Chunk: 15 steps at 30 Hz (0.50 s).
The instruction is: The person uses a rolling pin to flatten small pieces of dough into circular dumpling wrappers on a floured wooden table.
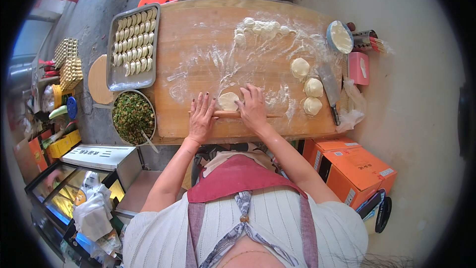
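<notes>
My left hand lies over the left part of a thin wooden rolling pin, fingers stretched forward. My right hand rests across the pin farther right, its fingers arched beyond it and its thumb at the edge of a round dough wrapper. That wrapper lies flat on the floured wooden board, just past the pin. To the right are rolled rounds of dough, and small floured dough pieces lie in a group toward the back.
At left stand a metal tray of dumplings and a bowl of chopped green filling with a utensil. A cleaver, a flour bowl, a pink box and a plastic bag line the right side. Orange cartons stand below right.
</notes>
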{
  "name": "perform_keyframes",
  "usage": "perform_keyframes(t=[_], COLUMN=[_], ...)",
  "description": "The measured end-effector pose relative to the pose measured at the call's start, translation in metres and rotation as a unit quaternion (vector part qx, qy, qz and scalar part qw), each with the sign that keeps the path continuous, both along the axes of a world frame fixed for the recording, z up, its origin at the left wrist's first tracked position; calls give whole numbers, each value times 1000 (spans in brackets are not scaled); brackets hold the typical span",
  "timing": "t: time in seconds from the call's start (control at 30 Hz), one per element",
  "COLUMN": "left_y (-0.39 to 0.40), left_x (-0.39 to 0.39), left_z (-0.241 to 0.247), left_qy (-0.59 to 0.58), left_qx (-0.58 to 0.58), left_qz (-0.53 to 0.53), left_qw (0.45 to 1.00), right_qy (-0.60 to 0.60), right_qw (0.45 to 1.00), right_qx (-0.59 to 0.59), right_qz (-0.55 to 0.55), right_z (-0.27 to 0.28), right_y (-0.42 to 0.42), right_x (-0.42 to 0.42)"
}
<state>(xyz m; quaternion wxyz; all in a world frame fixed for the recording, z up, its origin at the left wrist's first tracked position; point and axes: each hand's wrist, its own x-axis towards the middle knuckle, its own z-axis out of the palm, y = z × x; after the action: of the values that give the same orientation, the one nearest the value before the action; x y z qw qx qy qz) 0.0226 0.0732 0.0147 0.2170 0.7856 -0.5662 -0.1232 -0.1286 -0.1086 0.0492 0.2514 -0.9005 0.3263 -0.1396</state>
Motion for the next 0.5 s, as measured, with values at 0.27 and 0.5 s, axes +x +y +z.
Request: perform_keyframes(t=[0.27, 0.5], left_y=[0, -8], left_x=[-7, -23], left_z=[11, 36], left_qy=[68, 107], left_qx=[-112, -92], left_qz=[26, 37], left_qw=[991, 989], right_qy=[-38, -162], right_qw=[985, 922], right_qx=[152, 53], right_qz=[-67, -348], right_z=[-19, 9], right_y=[-3, -165], right_x=[16, -39])
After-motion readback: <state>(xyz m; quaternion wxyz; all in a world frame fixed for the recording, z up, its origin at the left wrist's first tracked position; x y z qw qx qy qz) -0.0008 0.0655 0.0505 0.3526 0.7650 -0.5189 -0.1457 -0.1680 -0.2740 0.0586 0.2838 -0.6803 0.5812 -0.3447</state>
